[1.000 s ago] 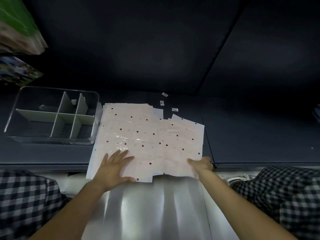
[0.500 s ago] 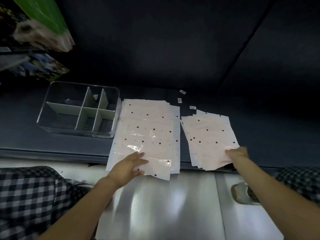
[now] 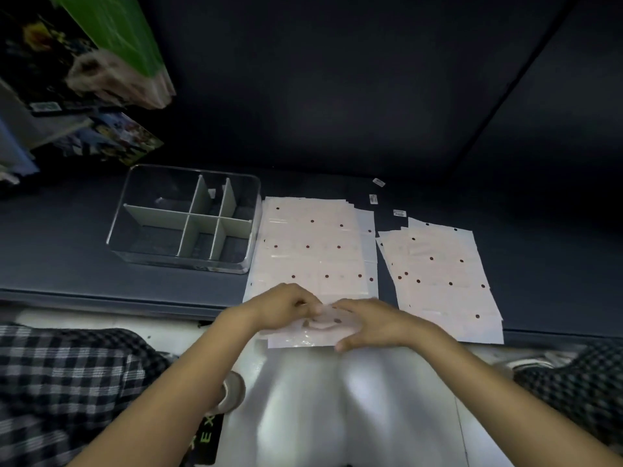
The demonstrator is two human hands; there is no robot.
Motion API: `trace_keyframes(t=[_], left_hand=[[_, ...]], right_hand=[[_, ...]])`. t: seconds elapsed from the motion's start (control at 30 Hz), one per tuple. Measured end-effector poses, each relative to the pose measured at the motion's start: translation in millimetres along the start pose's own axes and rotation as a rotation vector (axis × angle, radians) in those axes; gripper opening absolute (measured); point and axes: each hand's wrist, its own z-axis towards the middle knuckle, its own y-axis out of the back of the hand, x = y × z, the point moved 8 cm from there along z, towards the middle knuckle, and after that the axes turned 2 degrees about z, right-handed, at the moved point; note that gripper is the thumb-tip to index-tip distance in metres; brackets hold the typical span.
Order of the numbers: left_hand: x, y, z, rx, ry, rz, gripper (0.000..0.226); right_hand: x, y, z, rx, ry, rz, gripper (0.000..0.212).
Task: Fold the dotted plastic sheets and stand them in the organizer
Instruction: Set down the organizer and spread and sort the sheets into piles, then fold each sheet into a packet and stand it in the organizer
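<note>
Both hands met at the near edge of the left stack of dotted sheets on a dark shelf.

The shelf (image 3: 101, 278) was flat, matte, dark blue-grey, with a dark wall behind; a glossy white surface (image 3: 320, 399) lay below its front edge. The left stack (image 3: 317, 244) of thin, shiny, pale pink plastic with dark red dots lay flat just right of the organizer (image 3: 188, 217), a clear rounded-corner box with grey dividers, no sheets in it. The right stack (image 3: 441, 274) lay fanned, apart from the left. The left hand (image 3: 286, 308) had fingers curled, pinching the sheet edge; the right hand (image 3: 367, 321) lay on it, grip unclear. Small labels (image 3: 399, 213) lay behind; checked fabric (image 3: 67, 382) showed on both sides.
</note>
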Motion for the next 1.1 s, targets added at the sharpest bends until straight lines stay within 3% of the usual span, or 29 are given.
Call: trace_keyframes(t=[0.03, 0.07, 0.17, 0.23, 0.37, 0.47, 0.63, 0.7, 0.73, 0.83, 0.9, 0.97, 1.03, 1.1], left_hand=[[-3.7, 2.4, -1.0, 0.068, -0.006, -0.025, 0.027], [-6.3, 5.1, -1.8, 0.121, -0.011, -0.047, 0.029], [-5.4, 26.6, 2.0, 0.097, 0.008, -0.076, 0.021], [1.0, 55.4, 6.6, -0.148, 0.028, -0.034, 0.018], [5.6, 106.9, -24.0, -0.811, 0.014, 0.027, 0.027], [8.0, 104.8, -40.0, -0.988, -0.042, 0.065, 0.025], [5.4, 41.6, -32.7, -0.826, -0.145, 0.299, 0.024], [7.8, 11.0, -23.7, -0.709, -0.186, 0.471, 0.032], [14.3, -4.3, -17.3, -0.608, -0.159, 0.535, 0.039], [50.2, -36.3, -6.5, -0.367, 0.0, 0.587, 0.059], [64.2, -47.8, -5.3, -0.301, 0.036, 0.633, 0.062], [68.7, -52.5, -5.0, -0.276, 0.025, 0.636, 0.06], [68.5, -54.2, -4.3, -0.25, -0.001, 0.658, 0.056], [69.2, -56.6, -2.6, -0.228, -0.002, 0.703, 0.053]], right_hand=[[4.4, 8.3, -0.4, -0.081, 0.008, -0.031, 0.027], [6.6, 17.1, -1.7, -0.142, 0.01, -0.047, 0.011], [5.8, 39.5, -1.2, -0.198, 0.002, 0.043, 0.022], [6.1, 55.0, 6.5, -0.217, 0.001, 0.083, 0.029], [5.3, 77.3, 45.7, -0.229, -0.014, 0.029, 0.023], [-3.3, 81.5, 76.7, -0.237, -0.061, -0.028, 0.024], [-23.4, 84.6, 107.1, -0.301, -0.147, 0.016, 0.034], [-30.4, 83.8, 116.3, -0.319, -0.17, 0.027, 0.017], [-32.4, 83.6, 119.7, -0.334, -0.18, 0.02, 0.016], [-39.7, 83.1, 127.0, -0.348, -0.225, 0.003, 0.04], [-36.5, 85.2, 120.9, -0.379, -0.272, -0.067, 0.037], [-25.7, 90.9, 104.2, -0.533, -0.282, -0.219, 0.032], [-4.0, 79.6, 82.6, -0.678, -0.155, -0.298, 0.031], [19.3, 43.8, 67.0, -0.636, 0.072, -0.312, 0.032]])
